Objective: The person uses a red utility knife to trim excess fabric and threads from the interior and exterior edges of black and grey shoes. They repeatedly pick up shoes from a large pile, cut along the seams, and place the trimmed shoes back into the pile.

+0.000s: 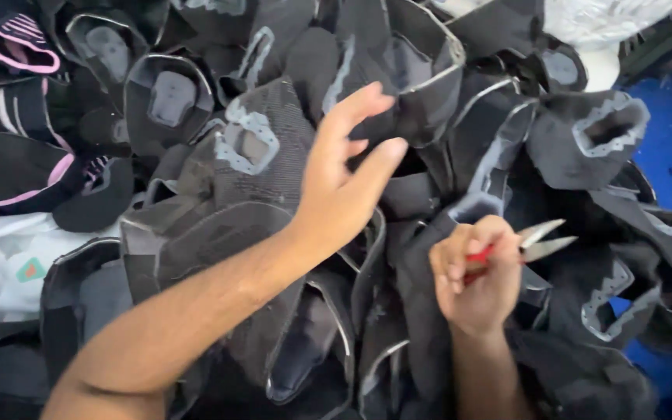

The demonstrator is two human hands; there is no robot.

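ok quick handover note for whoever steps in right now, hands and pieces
Left hand: open, fingers spread, reaching over the pile of black and grey shoe uppers, holding nothing.
Right hand: closed on red-handled thread snips, blades slightly apart, pointing right, clear of the fabric.
Pieces: uppers heaped across the whole surface; a few pink-trimmed ones at far left.
Done: cannot tell which pieces are trimmed.
Left: no upper is in hand yet.

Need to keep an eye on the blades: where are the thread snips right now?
In the head view, the thread snips are right of centre, gripped in the right hand, blades pointing right over the pile of black shoe uppers.
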